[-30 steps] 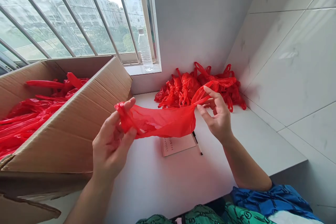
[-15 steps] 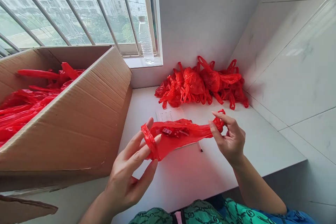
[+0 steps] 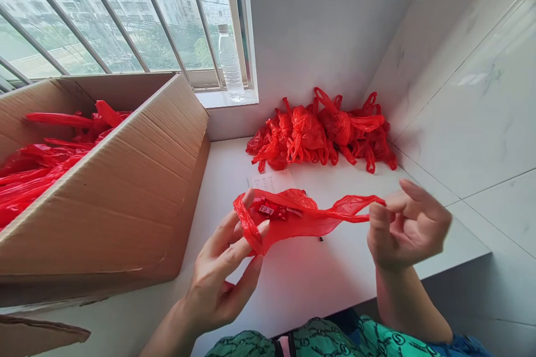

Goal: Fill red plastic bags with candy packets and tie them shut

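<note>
A thin red plastic bag (image 3: 310, 222) is stretched between my hands above the white table. My left hand (image 3: 228, 265) has its fingers through one handle loop and holds that side. With curled fingers, my right hand (image 3: 408, 228) grips the other handle and pulls it out to the right. Inside the bag's mouth lies a small dark red packet (image 3: 272, 209) with white lettering; what else is in there is hidden by the plastic. Behind the bag, a sheet of paper with writing (image 3: 271, 181) is partly covered, and the dark tip of a pen (image 3: 321, 239) shows below it.
On the left stands a large open cardboard box (image 3: 138, 195) with loose red bags (image 3: 54, 159) inside. Several knotted red bags (image 3: 307, 128) are heaped against the wall on the white table (image 3: 314, 273). A water bottle (image 3: 231, 67) stands on the windowsill.
My right hand has moved right and turned, drawing its handle out into a longer loop. My left hand has shifted slightly to the right, still in its loop.
</note>
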A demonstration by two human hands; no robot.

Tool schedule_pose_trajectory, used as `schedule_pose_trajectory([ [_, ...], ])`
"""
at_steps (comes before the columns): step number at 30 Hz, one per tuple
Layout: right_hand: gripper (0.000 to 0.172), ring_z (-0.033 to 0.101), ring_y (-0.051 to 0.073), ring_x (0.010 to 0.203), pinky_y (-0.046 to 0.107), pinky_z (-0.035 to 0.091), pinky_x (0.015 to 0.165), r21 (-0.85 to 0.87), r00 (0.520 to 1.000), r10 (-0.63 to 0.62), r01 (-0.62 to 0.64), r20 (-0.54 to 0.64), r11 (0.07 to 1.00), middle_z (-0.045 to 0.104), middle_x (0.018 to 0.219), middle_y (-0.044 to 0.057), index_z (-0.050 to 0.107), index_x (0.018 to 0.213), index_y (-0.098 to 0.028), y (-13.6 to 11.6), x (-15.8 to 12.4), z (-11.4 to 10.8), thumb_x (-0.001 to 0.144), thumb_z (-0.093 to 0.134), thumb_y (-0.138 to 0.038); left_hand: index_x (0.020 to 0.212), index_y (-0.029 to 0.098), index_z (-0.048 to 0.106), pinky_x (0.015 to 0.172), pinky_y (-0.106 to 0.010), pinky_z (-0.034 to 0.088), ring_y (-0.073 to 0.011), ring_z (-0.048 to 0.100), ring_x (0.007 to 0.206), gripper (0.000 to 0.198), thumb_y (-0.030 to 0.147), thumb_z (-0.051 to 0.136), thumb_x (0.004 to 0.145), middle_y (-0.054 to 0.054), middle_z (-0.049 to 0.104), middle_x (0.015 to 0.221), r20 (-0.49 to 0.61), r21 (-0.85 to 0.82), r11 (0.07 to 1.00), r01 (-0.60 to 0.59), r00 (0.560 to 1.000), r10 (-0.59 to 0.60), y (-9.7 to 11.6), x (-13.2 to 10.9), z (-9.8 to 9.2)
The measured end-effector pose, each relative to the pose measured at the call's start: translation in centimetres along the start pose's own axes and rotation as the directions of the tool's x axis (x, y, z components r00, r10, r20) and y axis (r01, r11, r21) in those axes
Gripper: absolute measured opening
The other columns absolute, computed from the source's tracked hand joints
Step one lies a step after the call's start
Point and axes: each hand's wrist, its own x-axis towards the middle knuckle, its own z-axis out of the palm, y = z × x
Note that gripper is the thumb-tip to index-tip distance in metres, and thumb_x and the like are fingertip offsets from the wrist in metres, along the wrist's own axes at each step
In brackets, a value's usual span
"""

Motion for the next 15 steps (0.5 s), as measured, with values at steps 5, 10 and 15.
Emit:
schedule_pose_trajectory([
  [5, 0.027, 0.062, 0.016, 0.072, 0.029, 0.050, 0.065, 0.290, 0.779, -0.181, -0.001, 0.600, 0.957, 0.067, 0.082, 0.001, 0.060, 0.117, -0.023, -4.1, 0.3, 2.0, 0.092, 0.053, -0.014, 0.146, 0.025, 0.047, 0.105, -0.042, 0.051, -0.0352, 0.035, 0.143, 0.069, -0.004, 0.054, 0.084, -0.014, 0.030, 0.158, -0.009, -0.034, 0.999, 0.012, 1.000, -0.012, -0.1, 0.0, 0.3],
  [10, 0.021, 0.062, 0.020, 0.086, 0.031, 0.047, 0.073, -0.200, 0.301, 0.152, 0.136, 0.941, 0.970, 0.068, 0.095, 0.008, 0.062, 0.107, -0.019, -2.8, -1.5, 6.5, 0.094, 0.048, -0.010, 0.146, 0.023, 0.046, 0.110, -0.047, 0.045, -0.0344, 0.034, 0.144, 0.056, 0.010, 0.051, 0.092, -0.014, 0.037, 0.155, -0.022, -0.065, 0.992, 0.111, 0.993, -0.113, -0.5, -0.6, 0.6],
  [15, 0.029, 0.057, 0.028, 0.099, 0.041, 0.040, 0.086, -0.436, 0.348, 0.307, 0.395, 0.886, 0.809, 0.066, 0.101, 0.015, 0.062, 0.111, -0.014, -1.9, -1.2, 6.4, 0.087, 0.051, -0.003, 0.143, 0.022, 0.050, 0.109, -0.043, 0.045, -0.0318, 0.036, 0.143, 0.049, 0.015, 0.052, 0.094, -0.013, 0.036, 0.156, -0.013, -0.024, 0.983, 0.182, 0.983, -0.182, -0.9, -1.1, 0.9],
])
